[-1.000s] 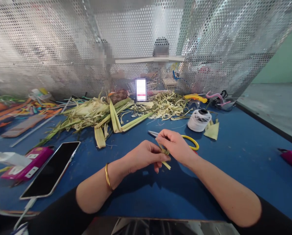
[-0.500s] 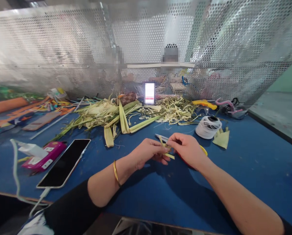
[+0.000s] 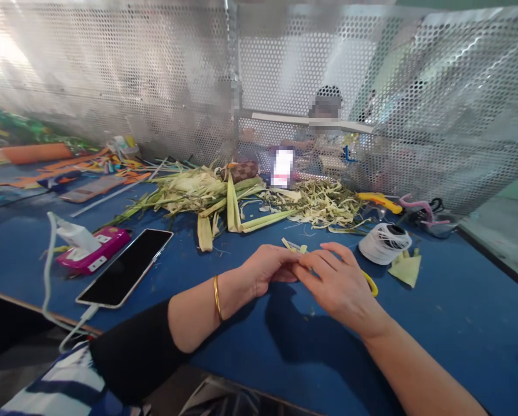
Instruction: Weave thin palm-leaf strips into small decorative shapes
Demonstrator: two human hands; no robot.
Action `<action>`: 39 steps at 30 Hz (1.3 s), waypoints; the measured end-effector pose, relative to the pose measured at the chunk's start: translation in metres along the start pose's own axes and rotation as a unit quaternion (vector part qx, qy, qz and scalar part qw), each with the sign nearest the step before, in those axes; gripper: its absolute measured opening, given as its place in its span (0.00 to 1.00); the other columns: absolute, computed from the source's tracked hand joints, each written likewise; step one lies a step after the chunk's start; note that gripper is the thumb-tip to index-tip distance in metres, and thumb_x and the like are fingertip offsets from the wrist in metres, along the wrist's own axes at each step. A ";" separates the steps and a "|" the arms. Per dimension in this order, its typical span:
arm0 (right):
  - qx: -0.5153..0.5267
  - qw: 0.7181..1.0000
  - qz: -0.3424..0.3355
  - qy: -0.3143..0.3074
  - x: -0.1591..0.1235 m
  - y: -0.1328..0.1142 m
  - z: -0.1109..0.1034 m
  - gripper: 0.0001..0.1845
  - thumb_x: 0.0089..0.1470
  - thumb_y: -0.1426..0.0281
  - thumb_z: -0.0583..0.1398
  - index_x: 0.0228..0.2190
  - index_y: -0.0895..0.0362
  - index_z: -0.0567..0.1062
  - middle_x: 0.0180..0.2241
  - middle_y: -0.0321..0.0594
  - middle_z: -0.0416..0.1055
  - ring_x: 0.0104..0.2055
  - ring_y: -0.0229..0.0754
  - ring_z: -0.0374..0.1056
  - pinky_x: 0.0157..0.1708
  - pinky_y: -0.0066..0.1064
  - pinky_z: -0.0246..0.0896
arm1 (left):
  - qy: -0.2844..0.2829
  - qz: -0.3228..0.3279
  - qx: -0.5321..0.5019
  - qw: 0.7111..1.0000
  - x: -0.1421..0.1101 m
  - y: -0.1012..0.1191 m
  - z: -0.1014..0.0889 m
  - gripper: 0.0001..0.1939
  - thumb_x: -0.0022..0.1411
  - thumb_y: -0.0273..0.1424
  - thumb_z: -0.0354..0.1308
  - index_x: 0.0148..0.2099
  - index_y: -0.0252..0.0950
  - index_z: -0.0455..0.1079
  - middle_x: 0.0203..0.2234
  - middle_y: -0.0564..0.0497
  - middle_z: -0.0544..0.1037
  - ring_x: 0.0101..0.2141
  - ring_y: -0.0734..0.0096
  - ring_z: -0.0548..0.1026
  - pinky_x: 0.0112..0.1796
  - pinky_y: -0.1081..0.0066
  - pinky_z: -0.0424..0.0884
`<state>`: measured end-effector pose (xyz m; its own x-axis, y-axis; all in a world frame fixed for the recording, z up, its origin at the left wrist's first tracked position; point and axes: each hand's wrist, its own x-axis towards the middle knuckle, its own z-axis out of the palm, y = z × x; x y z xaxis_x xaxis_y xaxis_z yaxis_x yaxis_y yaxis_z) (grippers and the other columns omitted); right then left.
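Note:
My left hand (image 3: 275, 267), with a gold bangle on its wrist, is closed on a small pale green leaf strip (image 3: 303, 249), whose ends poke out above the fingertips. The fingers of my right hand (image 3: 337, 283) meet the left fingertips and press on the same strip; most of it is hidden between the two hands. Scissors lie on the table behind my right hand, and part of their yellow handle (image 3: 371, 284) shows beside it. A spool of white thread (image 3: 384, 244) stands to the right, next to a folded pale leaf piece (image 3: 406, 269).
A pile of leaf strips (image 3: 189, 190) and a heap of shreds (image 3: 326, 203) lie along the perforated screen (image 3: 276, 63). At left are a charging phone (image 3: 126, 268) and a magenta power strip (image 3: 105, 249). Right of the heap is a yellow tool (image 3: 383, 202). Someone sits behind the screen.
My right hand has turned over, its back now up and its fingers laid across the left fingertips. The strip is more covered. The whole view has shifted, with things appearing further right.

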<state>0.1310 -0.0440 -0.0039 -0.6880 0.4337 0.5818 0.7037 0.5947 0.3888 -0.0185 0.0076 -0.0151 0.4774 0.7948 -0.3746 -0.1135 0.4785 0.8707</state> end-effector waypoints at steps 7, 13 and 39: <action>-0.045 0.999 -0.024 0.002 -0.002 -0.008 0.005 0.15 0.58 0.80 0.51 0.34 0.57 0.77 0.32 0.42 0.75 0.37 0.42 0.67 0.49 0.40 0.53 | -0.010 -0.009 -0.029 0.999 -0.005 0.004 0.002 0.09 0.40 0.28 0.65 0.27 0.28 0.75 0.21 0.51 0.75 0.25 0.75 0.71 0.32 0.73 0.68; -0.034 0.997 0.030 0.059 -0.005 -0.008 0.004 0.13 0.58 0.79 0.54 0.35 0.53 0.77 0.34 0.38 0.78 0.39 0.39 0.69 0.48 0.37 0.53 | -0.076 -0.001 -0.034 0.997 -0.004 0.011 -0.003 0.12 0.41 0.30 0.68 0.30 0.29 0.75 0.24 0.50 0.76 0.26 0.76 0.72 0.34 0.73 0.68; 0.308 0.869 0.384 -0.056 0.001 0.004 0.001 0.13 0.56 0.65 0.53 0.22 0.54 0.67 0.20 0.35 0.66 0.26 0.39 0.61 0.29 0.30 0.53 | 0.008 0.103 0.109 0.989 -0.009 0.015 0.003 0.12 0.50 0.35 0.65 0.29 0.31 0.71 0.16 0.55 0.70 0.17 0.81 0.66 0.23 0.76 0.64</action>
<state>0.1327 -0.0406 -0.0031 -0.0949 0.9050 0.4146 0.7579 0.3357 -0.5593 -0.0218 0.0069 0.0022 0.4500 0.8736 -0.1852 -0.0155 0.2150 0.9765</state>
